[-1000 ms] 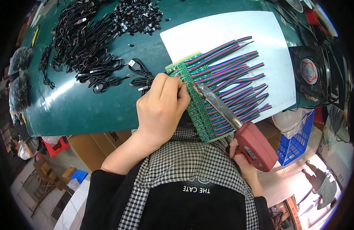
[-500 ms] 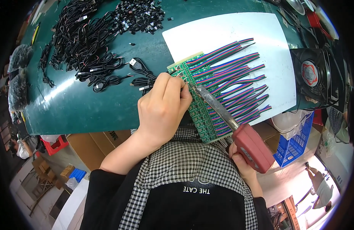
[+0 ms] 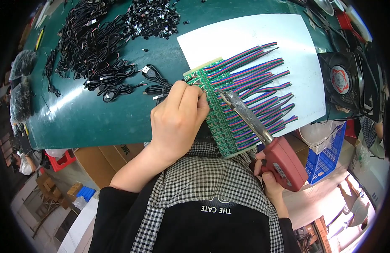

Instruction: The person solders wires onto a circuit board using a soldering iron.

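Note:
My left hand is closed in a pinch at the left edge of a green circuit board panel. A black USB cable runs under this hand; its pinched end is hidden by the fingers. Several striped ribbon wires fan out from the board's right side. My right hand is wrapped around the red handle of a soldering gun, partly hidden behind it. The gun's metal barrel slants up and left across the board, with its tip a short way right of my left fingertips.
Under the board and wires lies a white sheet on the green table. Black cables are heaped at the far left, beside a pile of small black connectors. A fan stands at right, above a blue crate.
The soldering gun has moved right, and its tip has drawn away from my left fingertips. The board and my left hand have shifted very slightly left.

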Tool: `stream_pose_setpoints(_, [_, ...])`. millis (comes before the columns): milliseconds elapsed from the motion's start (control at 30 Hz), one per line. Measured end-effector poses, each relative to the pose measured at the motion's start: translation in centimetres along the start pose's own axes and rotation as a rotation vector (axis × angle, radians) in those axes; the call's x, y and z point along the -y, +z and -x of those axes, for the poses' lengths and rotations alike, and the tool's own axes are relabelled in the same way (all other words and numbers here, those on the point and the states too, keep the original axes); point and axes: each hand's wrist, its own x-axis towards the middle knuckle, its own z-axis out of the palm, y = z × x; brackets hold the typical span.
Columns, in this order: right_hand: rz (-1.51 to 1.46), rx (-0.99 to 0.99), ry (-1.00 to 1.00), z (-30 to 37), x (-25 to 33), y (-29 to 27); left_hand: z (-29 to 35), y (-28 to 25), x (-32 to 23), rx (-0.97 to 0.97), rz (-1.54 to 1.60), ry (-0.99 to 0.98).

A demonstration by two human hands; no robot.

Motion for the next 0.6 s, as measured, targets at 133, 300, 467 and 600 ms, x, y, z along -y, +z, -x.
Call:
stream_pose_setpoints(133, [-0.102, -0.007, 0.032, -0.2, 0.3, 0.2, -0.2, -0.6, 0.1, 0.030, 0.170, -0.080])
stream_pose_setpoints(300, [-0.132, 0.010, -0.006, 0.1, -0.2, -0.3, -0.9, -1.5, 0.3, 0.127, 0.377, -0.175])
stream_pose_setpoints(467, [-0.157, 0.001, 0.022, 0.1, -0.1, -0.3, -1.4, -2.2, -0.2, 0.275, 0.270, -0.184])
stream_pose_setpoints(600, [-0.085, 0.042, 0.053, -0.3, 0.3, -0.4, -1.7, -2.4, -0.6, 0.308, 0.226, -0.194])
